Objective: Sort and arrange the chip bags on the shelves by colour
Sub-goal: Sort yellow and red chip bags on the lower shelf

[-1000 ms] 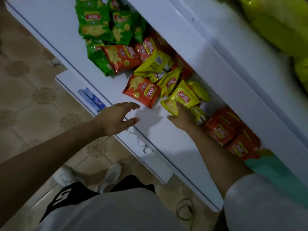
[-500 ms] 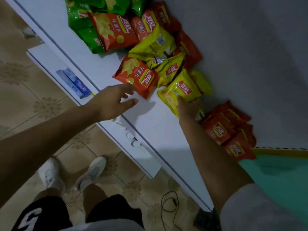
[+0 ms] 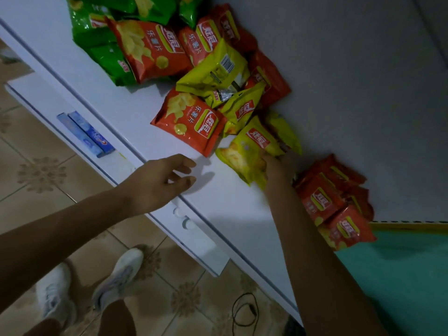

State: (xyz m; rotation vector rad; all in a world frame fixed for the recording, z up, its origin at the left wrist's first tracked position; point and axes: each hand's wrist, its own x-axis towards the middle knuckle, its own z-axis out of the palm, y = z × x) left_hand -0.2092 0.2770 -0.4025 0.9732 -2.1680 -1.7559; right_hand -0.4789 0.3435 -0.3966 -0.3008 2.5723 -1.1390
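Toward the right of the shelf's (image 3: pixel 230 209) middle, right hand (image 3: pixel 278 166) grips the near end of a yellow chip bag (image 3: pixel 244 154), fingers curled onto the foil (thumb hidden behind the bag). The bag lies flat on the shelf, logo up, tilted toward the back wall.

Left hand (image 3: pixel 160 183) hovers over the shelf's front edge, holding nothing, fingers spread and loosely bent, thumb apart. Its shadow falls on the white surface just beyond.

Just beside the held bag, on its left: a single orange bag (image 3: pixel 189 122), face up, touching or slightly overlapping it. Behind those two, a loose heap of other yellow bags (image 3: pixel 215 71), one showing its barcode side.

Right of the right forearm, against the back wall near the shelf's right end: an orange stack (image 3: pixel 320 200), several bags overlapping.

Far left end of the shelf: green bags (image 3: pixel 97 35) piled together, a large orange bag (image 3: pixel 148 49) lying over their edge, more orange behind it.

Below the front edge, a lower shelf (image 3: pixel 43 98) carries two blue boxes (image 3: pixel 84 134) side by side. Tiled floor (image 3: pixel 38 170) beneath, white shoes (image 3: pixel 116 280), a black cable (image 3: pixel 242 309) looped near the shelf base.
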